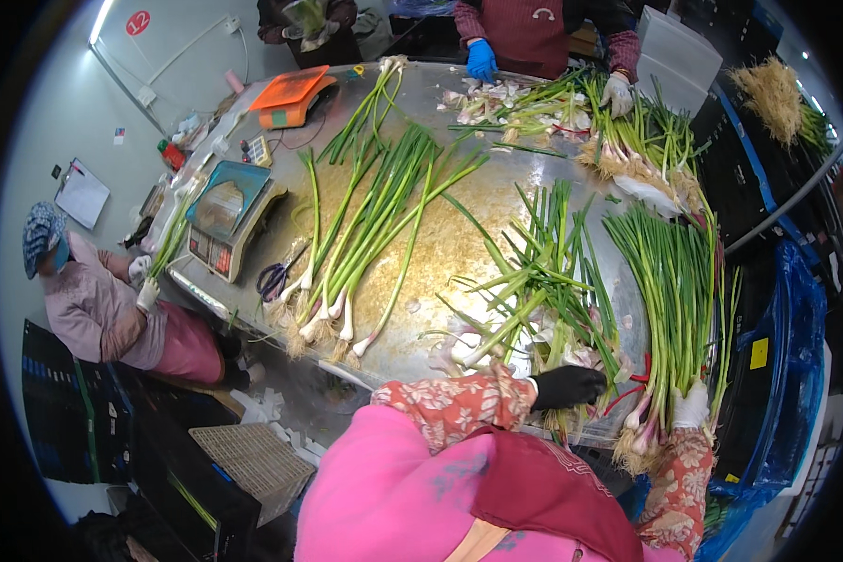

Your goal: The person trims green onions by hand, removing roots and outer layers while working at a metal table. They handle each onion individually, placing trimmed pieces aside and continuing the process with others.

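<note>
My right hand [690, 407], in a white glove, grips the lower stems of a large bundle of green garlic [664, 295] at the table's right edge. Its bulbs and roots hang toward me, and its long leaves point away. My left hand [569, 388], in a black glove, rests over a loose heap of green garlic leaves and peeled skins [544, 295]; its fingertips are hard to make out. Red ties [632, 390] lie between my left hand and the bundle.
The metal table [421, 281] holds more green garlic [372, 232], scissors [274, 277], a weighing scale [228, 218] and an orange scale [291, 98]. Across it, a co-worker's blue-gloved hand [482, 61] and white-gloved hand [617, 95] touch garlic. Another person [112, 302] stands left, beyond a crate [253, 456].
</note>
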`<action>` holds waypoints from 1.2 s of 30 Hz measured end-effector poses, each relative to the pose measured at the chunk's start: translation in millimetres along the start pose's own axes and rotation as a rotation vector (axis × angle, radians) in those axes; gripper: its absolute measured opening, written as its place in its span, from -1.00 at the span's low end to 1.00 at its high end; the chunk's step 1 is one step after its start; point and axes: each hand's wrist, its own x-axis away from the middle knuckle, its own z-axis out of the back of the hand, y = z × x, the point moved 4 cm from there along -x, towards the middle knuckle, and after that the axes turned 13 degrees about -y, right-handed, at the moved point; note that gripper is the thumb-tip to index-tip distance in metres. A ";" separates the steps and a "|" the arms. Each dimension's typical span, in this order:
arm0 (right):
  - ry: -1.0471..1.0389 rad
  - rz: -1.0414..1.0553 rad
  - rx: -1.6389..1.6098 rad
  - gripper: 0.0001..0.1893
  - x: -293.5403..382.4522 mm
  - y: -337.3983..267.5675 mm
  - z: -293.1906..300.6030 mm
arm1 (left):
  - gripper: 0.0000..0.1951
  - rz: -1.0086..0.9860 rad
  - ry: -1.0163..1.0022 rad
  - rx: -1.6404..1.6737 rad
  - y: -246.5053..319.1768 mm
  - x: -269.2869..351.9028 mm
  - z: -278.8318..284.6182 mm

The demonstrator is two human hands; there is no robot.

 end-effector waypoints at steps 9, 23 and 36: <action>-0.064 -0.262 -1.197 -0.78 -7.5 20.6 32.3 | -0.72 0.109 -0.116 0.337 -5.3 -0.2 -8.5; -0.699 0.162 -1.364 -0.69 59.8 -208.1 47.7 | -0.54 -0.281 0.293 0.936 40.7 -30.0 61.6; -0.730 -0.001 -1.418 -0.87 75.9 -208.9 -50.7 | -0.62 0.897 1.110 -1.108 -60.6 283.8 231.5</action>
